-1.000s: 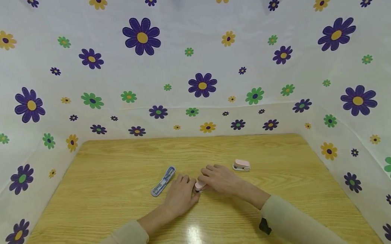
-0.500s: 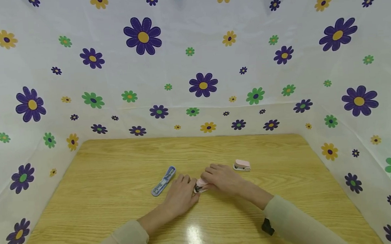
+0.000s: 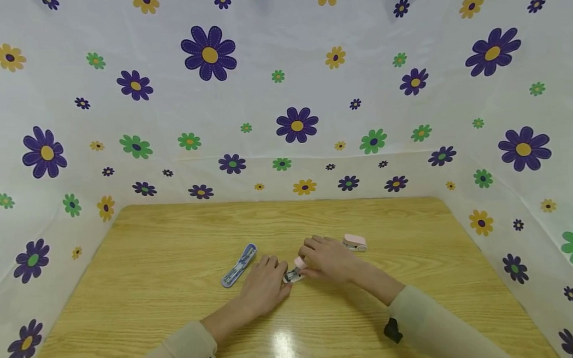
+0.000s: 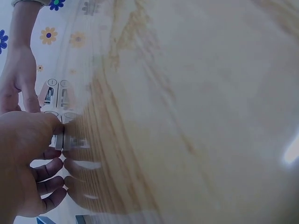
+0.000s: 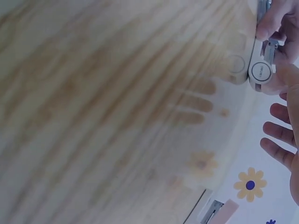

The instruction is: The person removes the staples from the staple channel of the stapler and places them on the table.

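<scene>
Right hand (image 3: 327, 260) has lifted the stapler (image 3: 294, 271) lid.

— What sort of place is this?

— A small enclosed booth set up for tabletop work, not a lived-in room.

— Evidence?

— A wooden table (image 3: 184, 273) is boxed in on the left, far and right sides by a white sheet (image 3: 281, 91) printed with purple, green and yellow flowers; its creases show it is hung. Small staplers (image 3: 354, 242) and a blue case (image 3: 239, 265) lie on the table.
</scene>
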Demonstrator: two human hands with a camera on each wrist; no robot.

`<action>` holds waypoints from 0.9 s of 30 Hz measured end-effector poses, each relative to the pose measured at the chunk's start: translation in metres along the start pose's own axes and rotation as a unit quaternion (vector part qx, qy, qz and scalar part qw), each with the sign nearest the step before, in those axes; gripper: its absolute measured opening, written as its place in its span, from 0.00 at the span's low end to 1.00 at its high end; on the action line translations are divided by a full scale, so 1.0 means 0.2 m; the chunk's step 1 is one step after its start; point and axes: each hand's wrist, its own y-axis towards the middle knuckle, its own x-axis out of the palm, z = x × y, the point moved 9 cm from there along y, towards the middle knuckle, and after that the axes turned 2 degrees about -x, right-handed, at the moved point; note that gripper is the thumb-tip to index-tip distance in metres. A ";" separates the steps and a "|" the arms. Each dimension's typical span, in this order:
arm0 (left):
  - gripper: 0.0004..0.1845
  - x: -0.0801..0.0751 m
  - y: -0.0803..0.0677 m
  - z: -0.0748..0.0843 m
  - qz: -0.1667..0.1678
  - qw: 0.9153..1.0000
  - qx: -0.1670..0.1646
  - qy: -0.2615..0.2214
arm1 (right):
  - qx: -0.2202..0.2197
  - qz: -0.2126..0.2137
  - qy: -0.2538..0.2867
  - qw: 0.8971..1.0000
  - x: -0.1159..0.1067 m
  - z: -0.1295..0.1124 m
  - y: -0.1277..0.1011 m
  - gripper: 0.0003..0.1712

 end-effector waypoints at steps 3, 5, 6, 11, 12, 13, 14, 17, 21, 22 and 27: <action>0.17 0.00 0.00 0.00 -0.002 1.000 0.001 0.000 | -0.002 0.003 -0.014 1.000 -0.01 0.01 0.00 0.20; 0.17 0.01 0.00 0.00 -0.004 1.000 0.002 0.001 | -0.003 0.008 -0.022 1.000 -0.02 0.02 0.00 0.20; 0.17 0.01 0.00 0.00 -0.003 1.000 0.002 0.002 | -0.001 0.009 -0.026 1.000 -0.02 0.02 0.00 0.20; 0.17 -0.01 0.00 0.00 0.009 1.000 0.006 0.010 | 0.009 0.010 -0.018 1.000 -0.03 0.04 -0.01 0.21; 0.17 -0.01 0.00 0.00 0.012 1.000 0.007 0.012 | 0.014 0.009 -0.013 1.000 -0.02 0.05 -0.01 0.21; 0.17 -0.01 0.00 0.00 0.015 1.000 0.008 0.013 | 0.017 0.009 -0.008 1.000 -0.02 0.05 -0.01 0.21; 0.17 -0.01 0.00 0.00 0.018 1.000 0.010 0.015 | 0.021 0.009 -0.002 1.000 -0.02 0.06 -0.02 0.20; 0.17 0.00 0.00 0.00 0.022 1.000 0.011 0.020 | 0.024 0.010 0.002 1.000 -0.02 0.07 -0.02 0.18; 0.17 0.00 0.00 0.00 0.022 0.999 0.010 0.024 | 0.023 0.008 -0.015 1.000 -0.02 0.09 -0.03 0.18; 0.18 0.00 0.00 0.00 0.022 0.999 0.009 0.024 | 0.023 0.008 -0.020 0.999 -0.02 0.10 -0.04 0.18; 0.18 -0.01 -0.01 0.00 0.019 1.000 0.006 0.023 | 0.019 0.012 -0.027 0.999 -0.01 0.11 -0.05 0.20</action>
